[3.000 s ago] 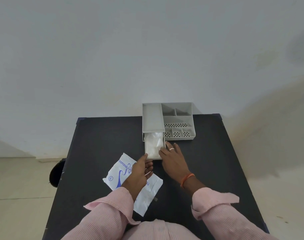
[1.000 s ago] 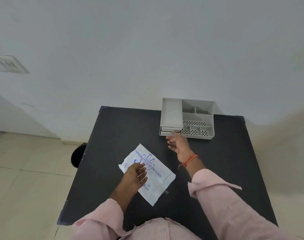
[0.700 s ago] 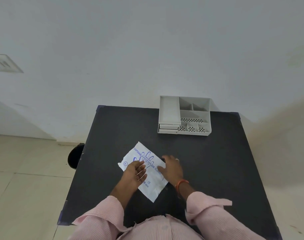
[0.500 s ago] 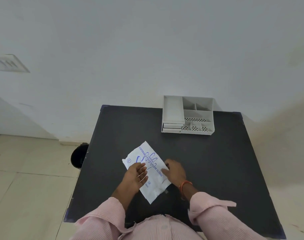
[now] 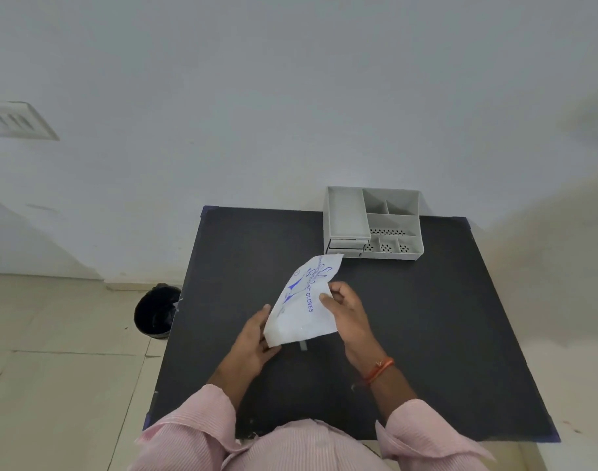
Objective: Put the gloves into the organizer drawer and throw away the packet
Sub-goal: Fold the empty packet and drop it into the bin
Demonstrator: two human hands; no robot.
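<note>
Packet [image 5: 301, 307] lifted off the worktop [image 5: 426, 317], left hand [image 5: 253, 345] pinching its near corner, right hand [image 5: 341, 307] gripping the far edge. Disposal step, by the look of it; next calls for a carry left to the black bin [image 5: 156, 312] on the floor. Organizer [image 5: 374, 222] drawer [image 5: 345, 246] pushed shut, gloves not visible, open compartments bare.

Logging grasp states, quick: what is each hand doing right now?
Left hand: closed on the glove packet's lower left corner.
Right hand: fingers pinching the packet's right edge.
</note>
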